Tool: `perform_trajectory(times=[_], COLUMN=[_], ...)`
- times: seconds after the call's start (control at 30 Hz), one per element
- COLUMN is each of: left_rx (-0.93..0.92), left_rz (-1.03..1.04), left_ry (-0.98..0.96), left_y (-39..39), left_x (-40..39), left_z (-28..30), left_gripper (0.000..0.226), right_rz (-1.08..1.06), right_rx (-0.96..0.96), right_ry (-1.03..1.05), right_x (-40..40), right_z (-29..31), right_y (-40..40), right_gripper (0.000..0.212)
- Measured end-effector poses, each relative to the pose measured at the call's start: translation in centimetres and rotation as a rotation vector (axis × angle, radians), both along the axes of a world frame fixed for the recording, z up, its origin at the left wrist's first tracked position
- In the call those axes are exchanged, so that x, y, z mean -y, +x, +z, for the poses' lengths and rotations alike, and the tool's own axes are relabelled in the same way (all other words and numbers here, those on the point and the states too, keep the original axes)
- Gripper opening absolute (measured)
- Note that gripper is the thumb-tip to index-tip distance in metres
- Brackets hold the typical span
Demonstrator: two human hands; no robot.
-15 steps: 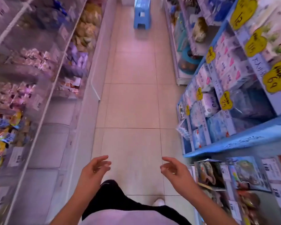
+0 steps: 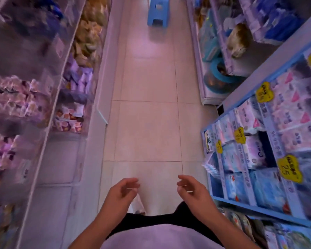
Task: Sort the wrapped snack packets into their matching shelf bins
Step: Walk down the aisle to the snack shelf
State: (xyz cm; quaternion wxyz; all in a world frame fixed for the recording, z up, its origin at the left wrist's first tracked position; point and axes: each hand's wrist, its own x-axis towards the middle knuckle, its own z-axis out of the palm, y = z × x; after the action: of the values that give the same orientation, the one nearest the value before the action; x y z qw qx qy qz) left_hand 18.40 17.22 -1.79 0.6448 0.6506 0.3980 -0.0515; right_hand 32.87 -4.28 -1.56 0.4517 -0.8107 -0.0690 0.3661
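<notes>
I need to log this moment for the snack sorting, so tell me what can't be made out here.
Head view only:
- Packets in the left shelf bins: motion blur smears their wrappers, so types are unreadable.
- Bin labels: too blurred and small to read.
- Yellow price tags on the blue shelf: mostly smeared.
- Feet: hidden by the body.
- Left hand and right hand: loosely curled fingers, no packet visible.

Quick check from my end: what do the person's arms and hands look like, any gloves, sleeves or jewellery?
Both forearms are bare as far as the frame shows, with no sleeve cuff in view. The left hand and right hand wear no gloves; no rings, watch or bracelet can be made out, though the picture is blurred. Below them are a pale lilac top and black trousers.
</notes>
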Motion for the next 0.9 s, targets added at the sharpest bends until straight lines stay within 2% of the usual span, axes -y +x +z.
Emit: perform_trajectory(times=[0.23,0.57,0.9], left_rx=[0.000,-0.024,-0.044], left_rz=[-0.005,0.074,0.121], left_ry=[0.007,0.093,0.049], left_y=[12.8,34.1,53.4], left_x=[-10.4,-19.2,-30.6], left_z=[0.9,2.3,1.0], left_gripper=[0.027,0.029,0.028], right_rz=[-0.079,0.078,0.145], right_rx=[-0.015,-0.025,0.018], right_ry=[0.045,0.081,-0.001], right_x=[-8.9,-19.0,-31.9], right_z=[0.8,-0.1,-0.1], right_y=[10.3,34.6,55.5], right_gripper=[0.035,0.033,0.032])
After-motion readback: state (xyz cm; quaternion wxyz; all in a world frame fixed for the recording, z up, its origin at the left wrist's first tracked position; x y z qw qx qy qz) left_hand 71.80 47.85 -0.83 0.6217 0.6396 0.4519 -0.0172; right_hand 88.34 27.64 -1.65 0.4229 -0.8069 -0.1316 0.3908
